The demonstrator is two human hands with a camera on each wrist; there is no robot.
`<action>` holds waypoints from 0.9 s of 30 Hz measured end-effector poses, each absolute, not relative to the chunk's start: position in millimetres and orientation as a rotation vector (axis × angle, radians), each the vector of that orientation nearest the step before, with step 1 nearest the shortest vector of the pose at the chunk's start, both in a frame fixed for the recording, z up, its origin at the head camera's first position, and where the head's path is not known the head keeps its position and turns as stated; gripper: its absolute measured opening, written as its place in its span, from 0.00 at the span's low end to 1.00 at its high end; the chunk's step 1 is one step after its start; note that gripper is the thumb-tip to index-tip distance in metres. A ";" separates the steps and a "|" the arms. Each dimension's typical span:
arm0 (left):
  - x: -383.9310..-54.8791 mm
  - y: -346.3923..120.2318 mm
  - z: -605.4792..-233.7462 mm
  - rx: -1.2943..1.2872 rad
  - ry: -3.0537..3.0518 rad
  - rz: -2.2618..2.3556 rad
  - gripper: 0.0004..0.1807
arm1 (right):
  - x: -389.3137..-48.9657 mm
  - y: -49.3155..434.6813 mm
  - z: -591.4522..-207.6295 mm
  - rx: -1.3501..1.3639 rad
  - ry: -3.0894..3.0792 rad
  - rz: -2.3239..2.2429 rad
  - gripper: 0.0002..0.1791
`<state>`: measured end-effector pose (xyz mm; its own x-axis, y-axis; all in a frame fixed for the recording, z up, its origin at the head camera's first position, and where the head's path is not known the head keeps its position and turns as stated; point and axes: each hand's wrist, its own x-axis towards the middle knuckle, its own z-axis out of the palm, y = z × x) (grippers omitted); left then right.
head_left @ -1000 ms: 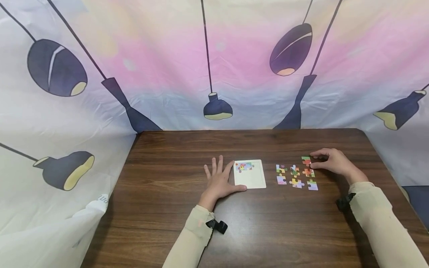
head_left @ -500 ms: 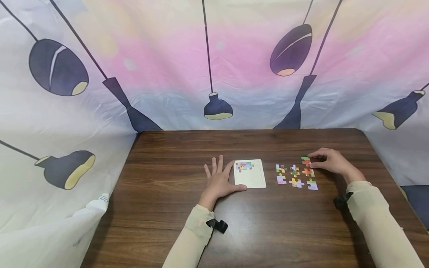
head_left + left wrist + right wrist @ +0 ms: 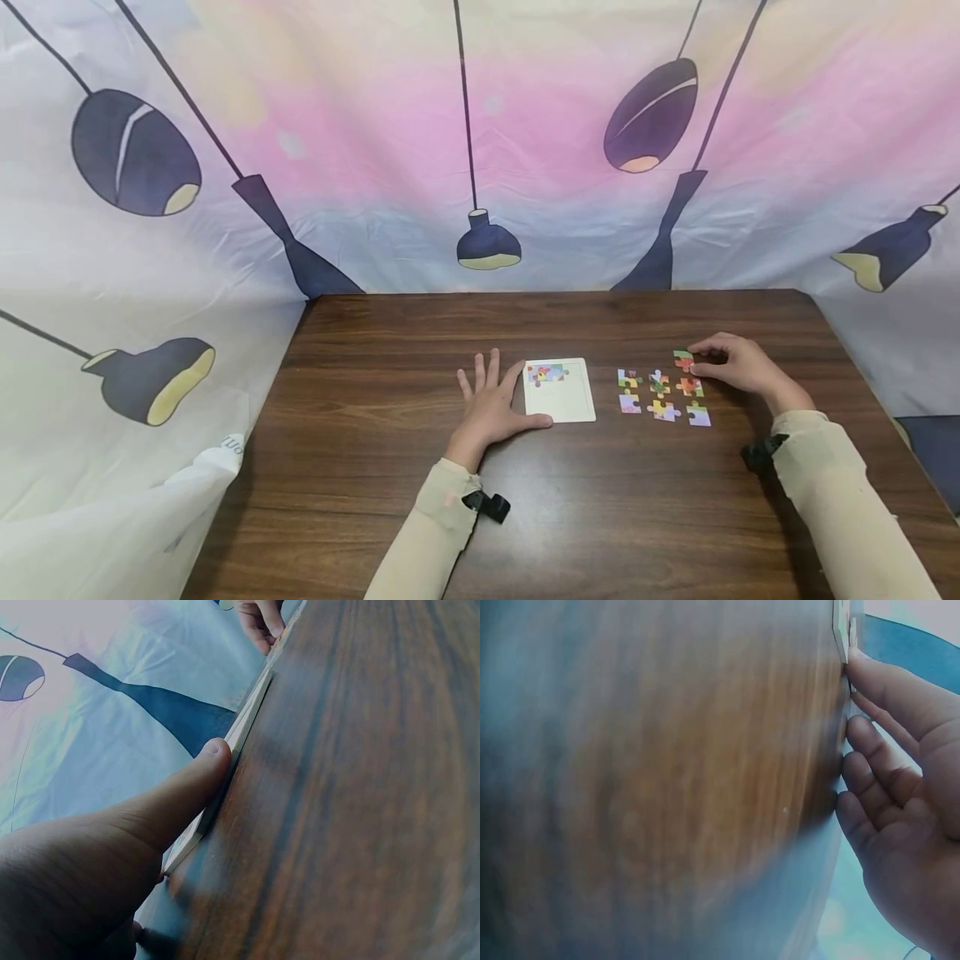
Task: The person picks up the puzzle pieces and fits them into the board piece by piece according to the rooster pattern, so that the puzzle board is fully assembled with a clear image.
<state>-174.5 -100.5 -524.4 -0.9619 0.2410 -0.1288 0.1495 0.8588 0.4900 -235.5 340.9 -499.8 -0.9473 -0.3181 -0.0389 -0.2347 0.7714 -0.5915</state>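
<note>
In the head view my left hand (image 3: 489, 410) lies spread at the left side of a white square puzzle board (image 3: 566, 404). Its index finger touches the upper left corner and its thumb presses the lower edge. A few joined pieces (image 3: 547, 373) fill the board's upper left. To the right, my right hand (image 3: 742, 363) pinches a green and red puzzle piece (image 3: 682, 360) between thumb and index finger. The left wrist view shows the thumb against the board's edge (image 3: 247, 724). In the right wrist view, the thumb and fingertips (image 3: 862, 729) are low at the tabletop.
Several loose puzzle pieces (image 3: 662, 410) lie in loose rows between the board and my right hand. The dark wooden table (image 3: 600, 500) extends toward me. Behind it hangs a cloth (image 3: 375, 167) printed with lamps.
My right hand has shifted slightly left, and the green and red piece has moved a little left with it. The left hand and board have stayed in place.
</note>
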 end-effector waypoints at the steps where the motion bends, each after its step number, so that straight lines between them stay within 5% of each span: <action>1: -174.7 -100.3 -524.6 0.302 2.846 0.723 0.63 | -235.3 340.7 -500.1 -0.441 2.834 -0.911 0.20; 27: -174.9 -99.1 -523.6 0.304 2.850 0.745 0.63 | -242.8 301.2 -488.1 -0.469 2.759 -1.091 0.22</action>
